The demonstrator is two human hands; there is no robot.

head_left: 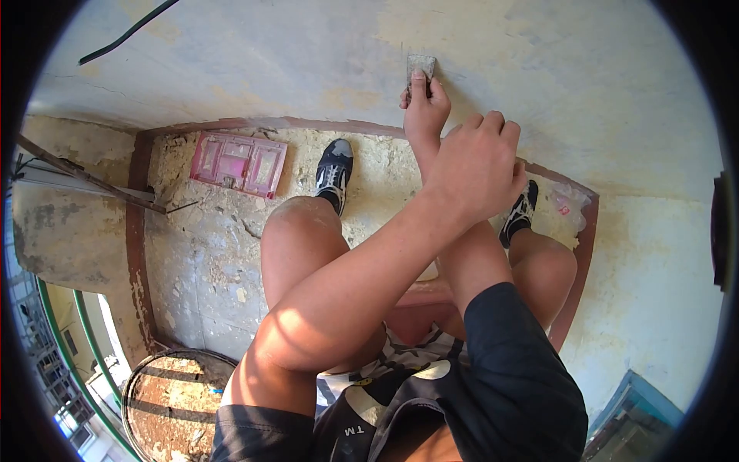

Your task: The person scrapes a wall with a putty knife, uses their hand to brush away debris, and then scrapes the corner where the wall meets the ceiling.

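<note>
My right hand (425, 115) is closed around a small putty scraper (421, 61), its flat grey blade against the wall (539, 61). My thumb lies along the scraper's face, and its lower end is hidden in my fingers. My left arm crosses over my right forearm. Just below and right of the scraper hand, my left hand (479, 162) is closed, its back to me and its fingers curled. Its palm is hidden, so whatever it holds, if anything, cannot be made out.
A pink plastic tray (262, 169) lies on the debris-covered floor (208, 262), left of my shoe (336, 165). A crumpled clear plastic bag (568, 206) sits at the right corner. A round drum top (173, 400) stands lower left, near green rails (88, 339). A dark cable (127, 32) hangs upper left.
</note>
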